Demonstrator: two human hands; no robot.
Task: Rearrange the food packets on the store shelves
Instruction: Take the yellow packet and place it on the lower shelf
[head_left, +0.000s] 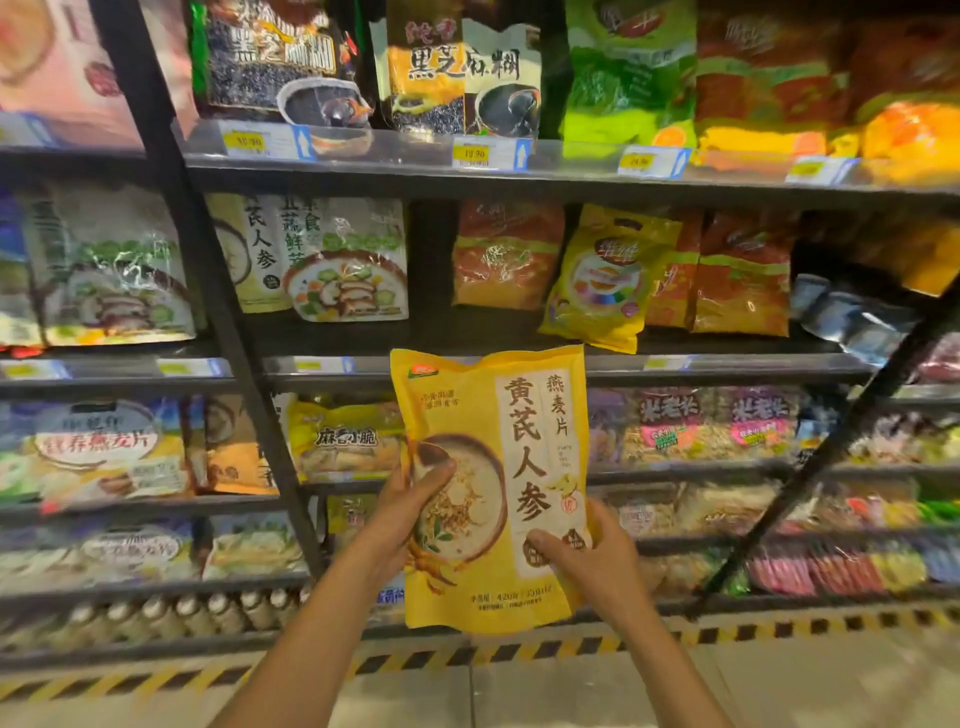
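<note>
Packet (493, 483) held upright between both hands.

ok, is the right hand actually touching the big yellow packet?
Touching. The head view shows the right hand holding the yellow packet at its lower right edge, with the thumb lying across the front.

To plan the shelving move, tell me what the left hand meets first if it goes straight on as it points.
The left hand grips the yellow packet, so it meets that first. Beyond it comes probably the shelf edge behind the packet's top, though depth is unclear.
</note>
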